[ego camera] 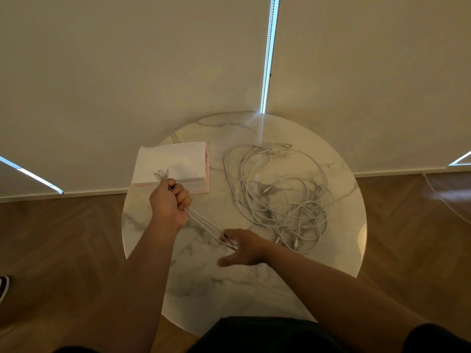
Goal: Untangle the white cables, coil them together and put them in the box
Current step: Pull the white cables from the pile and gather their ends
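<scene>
On the round white marble table (254,123), seen from your head camera, your left hand (169,202) is fisted round the gathered ends of the thin white cables (280,194). Their plugs poke out above the knuckles, likely so the ends stay aligned for coiling. Your right hand (244,247) is splayed open with taut strands running between its fingers, seemingly to comb them apart. Most of the cable length lies in a loose tangle to the right, well apart from the white-topped pink rectangular box (170,161) just beyond your left fist.
</scene>
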The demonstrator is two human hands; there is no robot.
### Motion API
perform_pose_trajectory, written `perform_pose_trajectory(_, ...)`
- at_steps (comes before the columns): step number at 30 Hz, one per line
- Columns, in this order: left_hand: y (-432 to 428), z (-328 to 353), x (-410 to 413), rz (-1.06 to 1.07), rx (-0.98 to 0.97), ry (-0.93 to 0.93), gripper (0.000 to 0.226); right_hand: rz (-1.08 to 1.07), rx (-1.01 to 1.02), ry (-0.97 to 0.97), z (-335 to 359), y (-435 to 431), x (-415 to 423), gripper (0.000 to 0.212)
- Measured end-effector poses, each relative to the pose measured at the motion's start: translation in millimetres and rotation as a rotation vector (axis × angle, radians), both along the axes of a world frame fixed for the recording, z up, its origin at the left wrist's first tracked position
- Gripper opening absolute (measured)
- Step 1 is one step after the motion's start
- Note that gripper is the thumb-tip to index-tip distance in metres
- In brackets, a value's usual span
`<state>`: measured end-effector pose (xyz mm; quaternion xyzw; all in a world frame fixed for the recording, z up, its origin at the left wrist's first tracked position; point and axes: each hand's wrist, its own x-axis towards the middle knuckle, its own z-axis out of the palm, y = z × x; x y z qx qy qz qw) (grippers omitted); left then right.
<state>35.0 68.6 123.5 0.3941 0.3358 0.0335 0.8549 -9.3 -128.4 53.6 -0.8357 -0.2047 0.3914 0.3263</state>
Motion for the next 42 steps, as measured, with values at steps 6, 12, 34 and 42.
perform_pose_trajectory(6,31,-4,2,0.062,0.008,0.017,0.044,-0.259,0.203,0.281,-7,-35,-5,0.038)
perform_pose_trajectory(12,46,-29,-11,0.108,0.077,0.103,0.039,-0.163,0.124,0.526,-4,-76,-5,0.028)
perform_pose_trajectory(34,-5,-66,-25,-0.096,-0.039,0.022,0.037,0.014,-0.386,-0.159,-18,-115,18,0.020)
perform_pose_trajectory(42,-3,-67,-26,-0.140,-0.029,0.055,0.036,-1.051,-0.001,0.024,-13,-101,86,0.052)
